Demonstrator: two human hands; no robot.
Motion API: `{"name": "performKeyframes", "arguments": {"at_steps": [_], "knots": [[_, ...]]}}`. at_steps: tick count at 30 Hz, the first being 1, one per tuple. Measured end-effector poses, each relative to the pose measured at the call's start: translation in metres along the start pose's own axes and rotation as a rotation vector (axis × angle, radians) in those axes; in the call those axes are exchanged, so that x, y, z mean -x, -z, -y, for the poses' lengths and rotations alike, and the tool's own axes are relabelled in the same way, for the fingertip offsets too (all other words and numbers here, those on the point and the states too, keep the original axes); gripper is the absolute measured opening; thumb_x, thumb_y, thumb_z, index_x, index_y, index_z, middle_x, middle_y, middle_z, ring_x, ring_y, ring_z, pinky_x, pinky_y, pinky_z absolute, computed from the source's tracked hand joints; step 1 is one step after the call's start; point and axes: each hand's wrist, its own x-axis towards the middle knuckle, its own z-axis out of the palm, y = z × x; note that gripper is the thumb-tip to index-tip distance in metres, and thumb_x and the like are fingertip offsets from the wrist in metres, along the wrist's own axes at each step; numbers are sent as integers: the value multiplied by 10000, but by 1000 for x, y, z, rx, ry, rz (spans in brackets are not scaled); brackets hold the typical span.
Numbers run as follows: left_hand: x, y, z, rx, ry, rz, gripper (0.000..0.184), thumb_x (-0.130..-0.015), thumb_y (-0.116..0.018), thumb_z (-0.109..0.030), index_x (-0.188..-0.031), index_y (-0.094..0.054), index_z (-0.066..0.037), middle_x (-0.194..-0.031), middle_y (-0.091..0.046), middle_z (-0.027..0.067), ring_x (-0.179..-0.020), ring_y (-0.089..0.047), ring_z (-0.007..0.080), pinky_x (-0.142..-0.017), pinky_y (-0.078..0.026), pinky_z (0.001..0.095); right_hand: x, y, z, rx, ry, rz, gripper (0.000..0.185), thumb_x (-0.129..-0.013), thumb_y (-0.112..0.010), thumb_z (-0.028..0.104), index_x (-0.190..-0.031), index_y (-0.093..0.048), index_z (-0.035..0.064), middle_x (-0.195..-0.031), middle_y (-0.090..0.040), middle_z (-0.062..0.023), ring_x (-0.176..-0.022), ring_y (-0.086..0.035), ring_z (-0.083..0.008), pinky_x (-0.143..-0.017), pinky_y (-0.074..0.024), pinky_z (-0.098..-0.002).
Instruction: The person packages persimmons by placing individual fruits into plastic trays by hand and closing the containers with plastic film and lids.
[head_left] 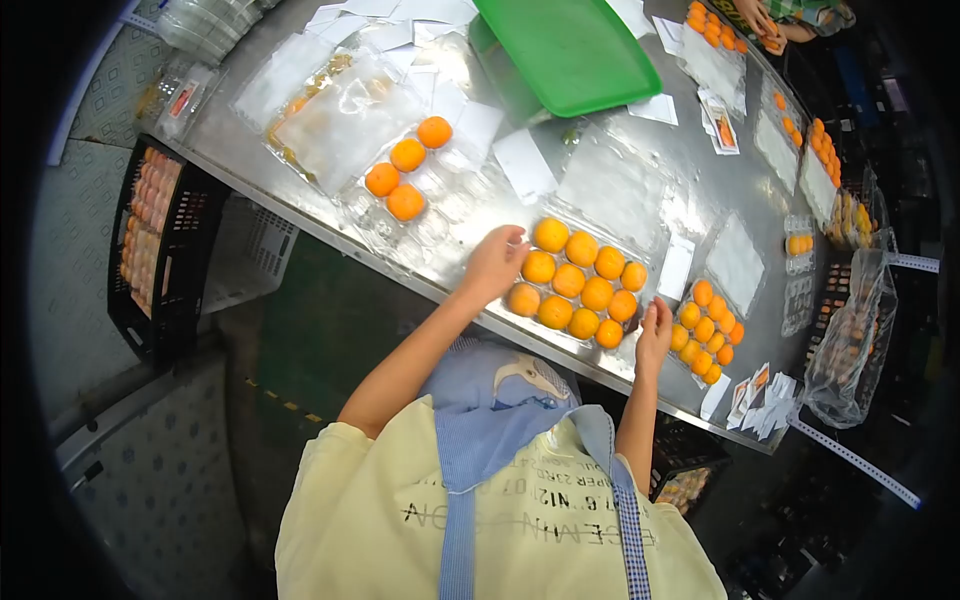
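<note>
12 oranges [568, 281] in clear plastic tray [595, 229] on bench [250, 160], between left hand [495, 262] and right hand [654, 335]; both loosely curled beside tray, cannot tell if gripping.

On the far part of the metal table [228, 135], a green tray [570, 50]. Beyond its far right edge, a co-worker's green checked sleeve [824, 13]. Off its right end, a crumpled clear plastic bag [845, 345]. Outside its near left edge, a filled black crate [190, 215] and a grey crate [245, 248]; below, green floor [325, 325].
</note>
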Motion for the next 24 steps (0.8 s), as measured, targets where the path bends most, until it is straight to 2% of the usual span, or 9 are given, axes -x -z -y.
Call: {"name": "performKeyframes", "arguments": {"at_steps": [3, 6, 9, 14, 17, 18, 19, 23, 24], "knots": [[-4, 10, -6, 84, 25, 94, 299, -852, -599, -183, -1097, -556, -18, -993, -620, 151, -808, -626, 260, -742, -496, 367, 2, -4, 11, 29, 47, -85, 347, -943, -506, 234, -1202, -518, 3, -1099, -578, -84, -937, -556, -149, -787, -452, -267], [-10, 9, 6, 36, -20, 122, 317, -854, -592, -182, -1126, -547, -25, -953, -632, 125, -774, -627, 234, -712, -503, 341, -15, -7, 0, 97, -30, 6, 356, -944, -503, 240, -1213, -510, 8, -1106, -578, -88, -934, -558, -151, -775, -455, -270], [-19, 16, 6, -17, -139, 75, 313, -854, -591, -180, -1122, -548, -22, -961, -633, 130, -788, -628, 254, -722, -498, 352, -35, -12, 10, 168, -51, 1, 329, -939, -494, 184, -1202, -518, -11, -1137, -577, -130, -1023, -552, -209, -878, -436, -304], [-57, 55, -35, 355, -125, -80, 253, -858, -578, -148, -1084, -534, -43, -989, -627, 132, -794, -632, 260, -713, -497, 348, -57, -47, 96, -138, -82, 38, 320, -942, -479, 143, -1224, -499, -6, -1161, -568, -122, -1039, -560, -203, -902, -438, -307], [-104, 90, -58, 456, -139, -314, 233, -866, -575, -132, -1080, -532, -48, -972, -630, 101, -770, -621, 210, -701, -491, 321, -77, -79, 114, -49, 84, 143, 314, -931, -491, 101, -1226, -497, -6, -1165, -567, -125, -1034, -564, -205, -899, -447, -314], [-123, 102, -60, 520, -142, -340, 235, -904, -560, -201, -1100, -557, -73, -1002, -628, 43, -902, -591, 153, -785, -471, 291, -76, -90, 129, 34, 154, 132, 310, -916, -498, 60, -1219, -506, -3, -1153, -570, -134, -1041, -563, -206, -896, -451, -315], [-142, 115, -64, 530, -116, -373, 244, -907, -556, -212, -1108, -562, -75, -1055, -620, 33, -940, -580, 142, -821, -466, 287, -80, -97, 129, 160, 221, 143, 298, -904, -502, 47, -1198, -528, 4, -1139, -578, -143, -1043, -569, -229, -891, -455, -329], [-223, 157, -72, 369, -94, -523, 329, -905, -534, -297, -1126, -586, -60, -1096, -637, 99, -1001, -608, 222, -855, -465, 318, -74, -149, 193, 443, 597, 359, 266, -887, -508, 39, -1147, -556, 5, -1122, -590, -156, -1022, -579, -284, -889, -452, -353], [-244, 160, -72, 363, -97, -532, 360, -901, -526, -319, -1146, -580, -62, -1126, -631, 116, -1010, -614, 251, -864, -464, 331, -72, -166, 206, 332, 540, 434, 264, -885, -506, 40, -1141, -556, 0, -1102, -600, -163, -1010, -586, -286, -885, -454, -353]]}}
